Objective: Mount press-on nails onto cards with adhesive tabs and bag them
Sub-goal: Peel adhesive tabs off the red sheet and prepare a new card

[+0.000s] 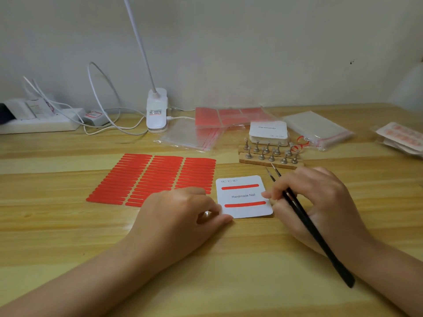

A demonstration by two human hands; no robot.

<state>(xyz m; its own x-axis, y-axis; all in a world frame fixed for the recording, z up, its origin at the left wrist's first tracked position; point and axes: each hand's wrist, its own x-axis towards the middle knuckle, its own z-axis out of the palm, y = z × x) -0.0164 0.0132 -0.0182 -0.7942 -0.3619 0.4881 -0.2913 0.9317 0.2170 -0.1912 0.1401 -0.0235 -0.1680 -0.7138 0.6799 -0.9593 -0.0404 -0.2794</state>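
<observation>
Black tweezers [306,221] are held in the right hand [313,202], fingers curled round the shaft, points aimed toward the upper middle of the frame and the handle end trailing to the lower right. A fingertip of that hand touches the right edge of the white card [243,196]. The left hand [180,211] pinches the card's lower left corner between thumb and curled fingers, holding it flat on the wooden tabletop [68,236]. The card lies at centre frame, printed "Handmade Nail", with two red adhesive strips [240,186] stuck across it, one above the text and one below.

Just left of the card lies a sheet of red adhesive tabs [148,177] in three columns, partly covered by the left hand. Above the card, a wooden rack [270,161] carries small metal nail stands. Behind the rack sits a stack of white cards [267,131]. Clear bags [190,138] lie at upper centre, and a thicker pack of bags [318,126] at upper right. Further red tab sheets [229,116] lie in a clear sleeve near the wall. Bagged finished cards [400,136] show at the far right edge. A white clip lamp [156,110] and a power strip [39,124] stand at upper left.
</observation>
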